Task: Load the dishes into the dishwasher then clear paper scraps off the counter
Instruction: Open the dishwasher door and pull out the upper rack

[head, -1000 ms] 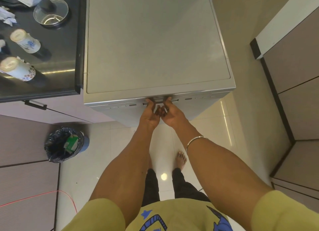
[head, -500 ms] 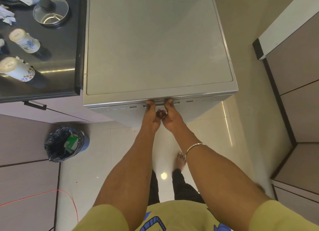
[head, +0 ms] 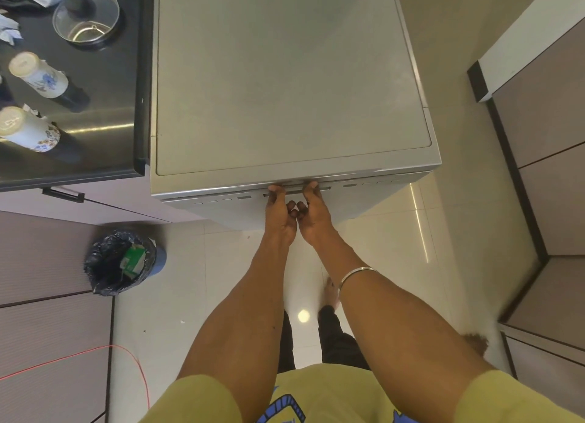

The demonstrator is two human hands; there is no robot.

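Left hand (head: 280, 215) and right hand (head: 311, 215) side by side at top edge of dishwasher (head: 291, 74) door, fingertips hooked under handle lip, gripping, likely to pull door down; door shut
Cups (head: 38, 76), lid (head: 85, 17), scraps (head: 9, 31) waiting on counter (head: 101, 112) left of dishwasher

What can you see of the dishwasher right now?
The dishwasher is a silver-grey, metal-looking box seen from above, standing on the tiled floor against the right end of the dark counter. Its flat top is bare. The door looks shut. A strip of small buttons runs under the front lip. The left hand and the right hand hook their fingers at the handle recess there.
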